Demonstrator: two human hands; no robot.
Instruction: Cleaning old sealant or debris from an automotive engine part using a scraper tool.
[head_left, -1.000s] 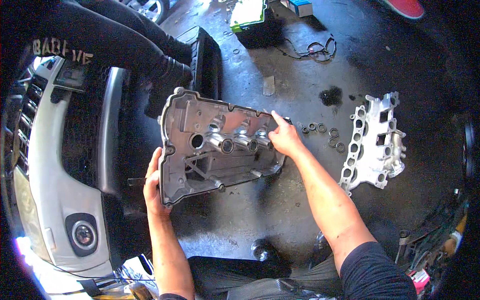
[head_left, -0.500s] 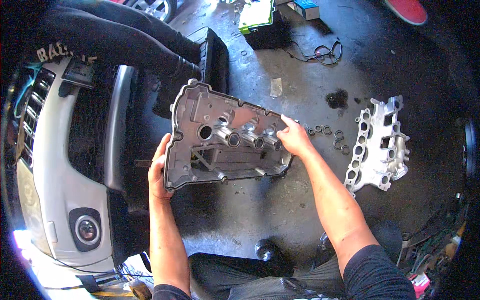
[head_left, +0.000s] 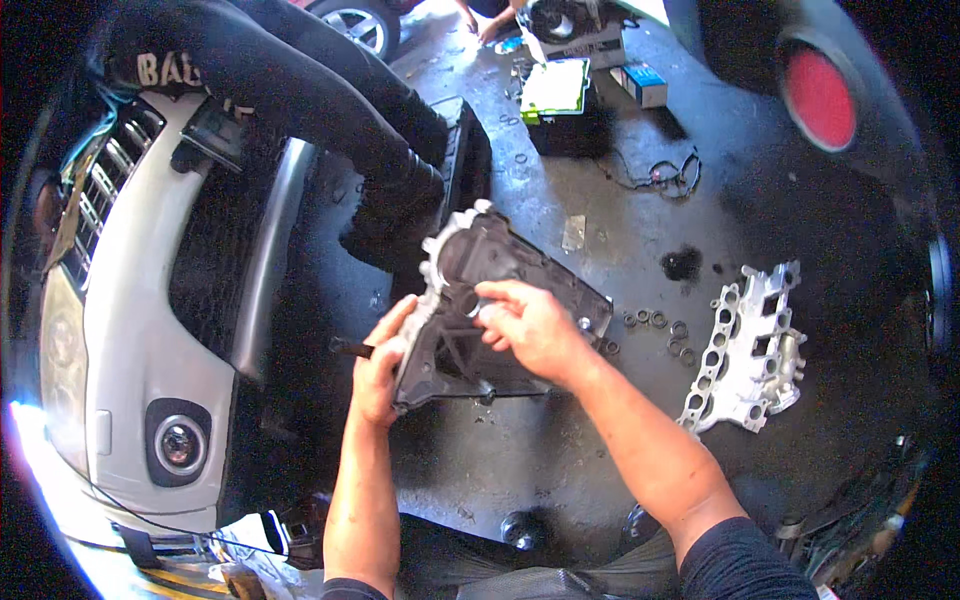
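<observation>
My left hand (head_left: pixel 382 365) is closed on the near left edge of a dark-inside metal valve cover (head_left: pixel 540 275), which hangs tilted above the floor. My right hand (head_left: pixel 535 330) is in front of the cover's middle, fingers bent, thumb and fingertips together. Just beside those fingertips is a dark round ring or tube end (head_left: pixel 467 301); whether it is pinched or part of the cover is unclear. The right hand hides much of the cover's right half. Several black rubber seal rings (head_left: pixel 657 320) lie on the floor right of the cover.
A silver intake manifold (head_left: pixel 745 350) lies at right. A car's white front bumper (head_left: pixel 130 350) fills the left, with a person's dark-trousered legs (head_left: pixel 350 110) behind it. Farther off are a black box (head_left: pixel 570 138), a blue-white carton (head_left: pixel 645 86), and a wiring harness (head_left: pixel 665 178).
My right hand has let go of the cover's right end and moved left to its middle. The cover has turned and tilted. The view has shifted, showing another person's hands far off.
</observation>
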